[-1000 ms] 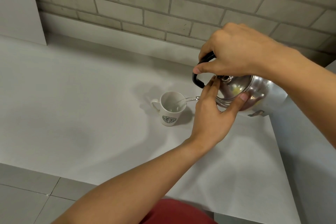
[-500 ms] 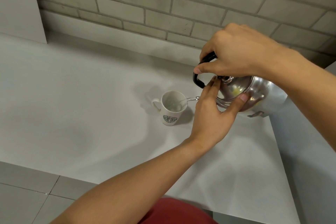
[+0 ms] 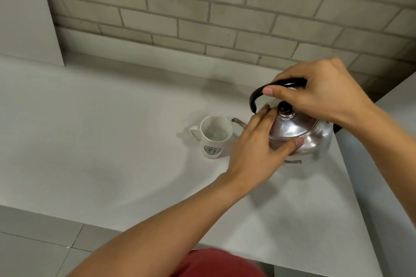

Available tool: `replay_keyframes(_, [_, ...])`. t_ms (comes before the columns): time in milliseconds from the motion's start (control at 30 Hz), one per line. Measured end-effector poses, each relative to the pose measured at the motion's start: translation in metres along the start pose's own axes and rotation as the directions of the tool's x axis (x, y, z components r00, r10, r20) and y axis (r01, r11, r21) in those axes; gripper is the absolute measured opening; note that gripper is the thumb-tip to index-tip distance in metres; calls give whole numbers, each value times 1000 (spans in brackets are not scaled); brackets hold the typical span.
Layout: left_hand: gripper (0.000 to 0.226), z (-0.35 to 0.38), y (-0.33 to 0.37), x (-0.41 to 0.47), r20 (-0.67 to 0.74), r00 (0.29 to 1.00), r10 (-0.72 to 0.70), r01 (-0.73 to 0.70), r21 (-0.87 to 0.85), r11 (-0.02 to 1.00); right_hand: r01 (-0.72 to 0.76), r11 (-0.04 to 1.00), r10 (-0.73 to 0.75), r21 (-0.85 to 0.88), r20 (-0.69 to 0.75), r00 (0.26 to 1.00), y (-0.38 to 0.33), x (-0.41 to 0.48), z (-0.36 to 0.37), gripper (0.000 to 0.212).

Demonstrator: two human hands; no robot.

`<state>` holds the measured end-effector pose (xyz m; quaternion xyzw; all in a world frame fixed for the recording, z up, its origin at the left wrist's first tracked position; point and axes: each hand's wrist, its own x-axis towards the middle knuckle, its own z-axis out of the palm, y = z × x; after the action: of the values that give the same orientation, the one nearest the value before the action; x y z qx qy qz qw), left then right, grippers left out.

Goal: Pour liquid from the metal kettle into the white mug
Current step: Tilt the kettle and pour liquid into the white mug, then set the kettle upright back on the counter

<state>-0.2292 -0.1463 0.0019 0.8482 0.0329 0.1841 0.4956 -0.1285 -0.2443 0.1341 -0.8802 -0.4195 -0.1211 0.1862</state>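
Observation:
A shiny metal kettle [image 3: 313, 137] with a black arched handle and a black lid knob stands nearly upright at the right of the white counter. My right hand [image 3: 322, 94] grips the black handle from above. My left hand [image 3: 258, 153] rests against the kettle's lid and front side, fingers spread over the metal. The thin spout points left, its tip just right of the white mug [image 3: 215, 137]. The mug has a green round logo, its handle turned left, and clear liquid inside. No stream runs from the spout.
The white counter [image 3: 112, 141] runs along a grey brick wall [image 3: 202, 7]. A white panel [image 3: 24, 11] stands at the back left. A raised white surface [image 3: 387, 164] borders the counter on the right. Grey floor tiles [image 3: 33, 243] lie below the front edge.
The kettle has tipped back from its pouring tilt to nearly upright, and the stream into the mug has stopped. Both hands kept their hold on it.

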Motion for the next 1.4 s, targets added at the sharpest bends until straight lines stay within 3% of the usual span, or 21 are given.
replay_keyframes(100, [63,-4,-6,-5,-6,998,64,-64,7,998,-62,994,72,84,-119,990,12,-20,8,35])
replay_keyframes(267, [26,-12,-11,1,-183,982,45,-61,-81,995,-149,946,224,289,-250,942,32,-47,20,31])
replay_keyframes(367, [34,-19,-11,16,-77,996,34,-36,-32,999,-183,915,287,359,-262,922,41,-58,27,26])
replay_keyframes(433, [41,-22,-9,27,35,998,46,-47,30,998,-197,908,303,370,-254,919,45,-62,31,24])
replay_keyframes(533, [35,-23,-7,38,91,995,37,-44,71,997,-204,899,313,388,-243,918,50,-64,38,21])
replay_keyframes(767, [33,-24,-3,84,35,999,8,-13,147,989,-261,825,371,501,-134,919,84,-56,41,46])
replay_keyframes(867, [31,-29,-10,113,-24,999,40,-35,160,987,-309,763,449,567,-121,885,104,-53,56,40])
replay_keyframes(1000, [31,-31,-27,158,-49,998,40,-31,167,986,-340,755,469,561,-99,878,128,-33,81,32])
replay_keyframes(1233, [29,-16,-74,227,9,976,-216,216,27,976,-448,718,532,533,-6,847,180,34,133,30])
replay_keyframes(1400, [29,-4,-102,253,59,955,-289,285,77,956,-530,638,579,559,106,808,203,59,161,31])
